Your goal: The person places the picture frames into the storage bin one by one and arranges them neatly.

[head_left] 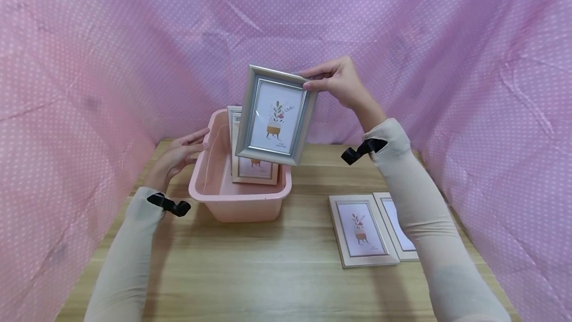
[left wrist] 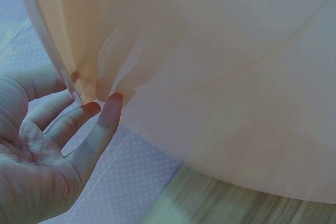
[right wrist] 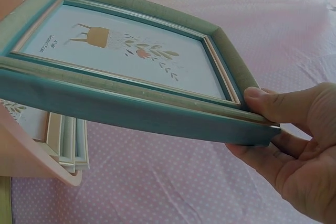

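Pink-purple polka-dot fabric [head_left: 277, 9] hangs around the whole setup, with a wood-grain tabletop [head_left: 268, 282] below. Over on the left there's a light sleeve [head_left: 129, 247] with a black clip [head_left: 170, 203] at the cuff, then the left hand [head_left: 175, 155], fingers pretty much loose and extended, fingertips just touching the side of a pink plastic basin [head_left: 246, 211], not really gripping it. Inside the basin a few picture frames [head_left: 254, 181] are propped up one behind another, and the front one has a pale wood-look border. Right above those is the main thing, a grey-blue picture frame [head_left: 277, 116], up in the air and tilted a bit, covering part of the ones behind it. Its print is a plant in a mustard pot on legs. The right hand [head_left: 344, 81] has it by the upper right corner, thumb on the front and fingers behind, so a proper pinch. Further right, a cream picture frame [head_left: 364, 230] lies face up on the tabletop, and just beside it there's a second cream frame [head_left: 397, 225], partly hidden by the right sleeve [head_left: 429, 222].
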{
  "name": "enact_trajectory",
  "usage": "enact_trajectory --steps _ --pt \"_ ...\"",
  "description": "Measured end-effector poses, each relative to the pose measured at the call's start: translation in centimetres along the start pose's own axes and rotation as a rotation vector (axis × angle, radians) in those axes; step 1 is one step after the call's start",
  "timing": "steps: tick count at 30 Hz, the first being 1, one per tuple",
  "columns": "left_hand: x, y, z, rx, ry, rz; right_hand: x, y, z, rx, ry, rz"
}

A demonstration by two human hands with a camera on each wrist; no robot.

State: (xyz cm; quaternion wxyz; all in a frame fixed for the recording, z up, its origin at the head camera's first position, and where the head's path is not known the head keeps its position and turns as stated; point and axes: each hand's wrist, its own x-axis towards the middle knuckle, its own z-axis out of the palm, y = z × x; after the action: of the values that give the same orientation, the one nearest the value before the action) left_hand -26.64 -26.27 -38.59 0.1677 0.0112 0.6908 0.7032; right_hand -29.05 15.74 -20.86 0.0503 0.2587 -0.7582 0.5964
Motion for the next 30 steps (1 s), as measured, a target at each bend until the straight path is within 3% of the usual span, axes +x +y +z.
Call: enact_trajectory --steps 30 --pt "0.3 -0.4 -0.4 -0.015 -0.010 0.023 0.8 2.2 3.4 0.020 0.045 -0.019"
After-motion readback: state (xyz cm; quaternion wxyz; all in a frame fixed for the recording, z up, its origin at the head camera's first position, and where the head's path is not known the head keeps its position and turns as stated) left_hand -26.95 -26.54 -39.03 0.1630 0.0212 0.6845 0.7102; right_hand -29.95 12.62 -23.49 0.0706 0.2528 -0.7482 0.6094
